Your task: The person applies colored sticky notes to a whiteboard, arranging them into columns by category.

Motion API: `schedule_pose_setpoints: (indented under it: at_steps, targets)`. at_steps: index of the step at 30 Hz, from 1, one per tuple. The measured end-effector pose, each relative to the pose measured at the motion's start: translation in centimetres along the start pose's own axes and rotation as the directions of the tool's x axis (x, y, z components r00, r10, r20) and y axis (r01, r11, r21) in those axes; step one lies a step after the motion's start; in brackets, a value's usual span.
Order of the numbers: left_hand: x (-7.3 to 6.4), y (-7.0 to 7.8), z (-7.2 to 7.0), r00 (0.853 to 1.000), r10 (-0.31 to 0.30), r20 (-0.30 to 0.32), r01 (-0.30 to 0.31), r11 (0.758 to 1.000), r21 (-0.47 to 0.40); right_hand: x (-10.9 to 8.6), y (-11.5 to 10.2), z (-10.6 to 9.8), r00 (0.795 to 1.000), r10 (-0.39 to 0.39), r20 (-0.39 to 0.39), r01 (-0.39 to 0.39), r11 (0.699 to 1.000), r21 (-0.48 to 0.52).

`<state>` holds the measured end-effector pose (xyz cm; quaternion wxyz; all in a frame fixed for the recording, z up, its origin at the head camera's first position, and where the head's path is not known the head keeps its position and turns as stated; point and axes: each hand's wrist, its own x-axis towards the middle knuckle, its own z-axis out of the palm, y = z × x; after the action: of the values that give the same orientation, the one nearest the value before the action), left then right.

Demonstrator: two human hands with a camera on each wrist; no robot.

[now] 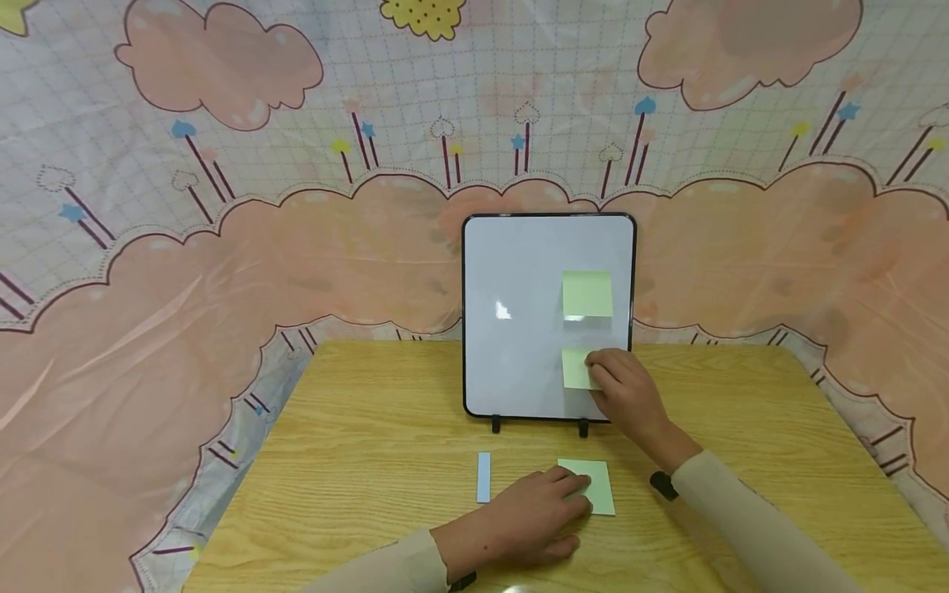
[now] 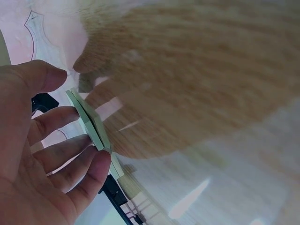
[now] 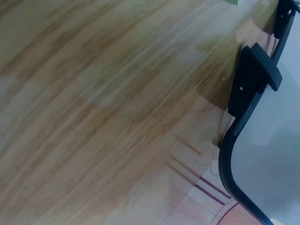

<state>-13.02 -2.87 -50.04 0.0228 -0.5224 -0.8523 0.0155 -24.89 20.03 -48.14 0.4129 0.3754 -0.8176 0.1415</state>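
Note:
On the right half of a small black-framed whiteboard (image 1: 511, 329), an upper pale green sticky note (image 1: 587, 293) hangs above a lower sticky note (image 1: 575, 371). My right hand (image 1: 628, 394) has bunched, bent fingers at the lower note's right part and covers that side; the right wrist view does not show this hand. Below the board, my left hand (image 1: 534, 515) rests with loosely bent fingers on a green sticky note pad (image 1: 600, 492) lying on the table. In the left wrist view, fingertips touch the pad (image 2: 96, 124) while the thumb stands apart from it.
A thin pale blue strip (image 1: 483, 478) lies on the wooden table (image 1: 356, 461), left of the pad. Black feet (image 1: 583, 427) hold up the board. Behind the table hangs a cloud-patterned cloth (image 1: 371, 255).

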Motion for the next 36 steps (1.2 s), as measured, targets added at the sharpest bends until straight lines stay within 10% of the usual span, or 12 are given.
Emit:
schedule_pose_setpoints:
  at_steps: [36]
  targets:
    - [-0.03, 0.02, -0.01, 1.000, 0.001, -0.012, -0.001, 1.000, 0.009, -0.55, 0.54, 0.74, 0.999, 0.034, 0.029, -0.034, 0.999, 0.007]
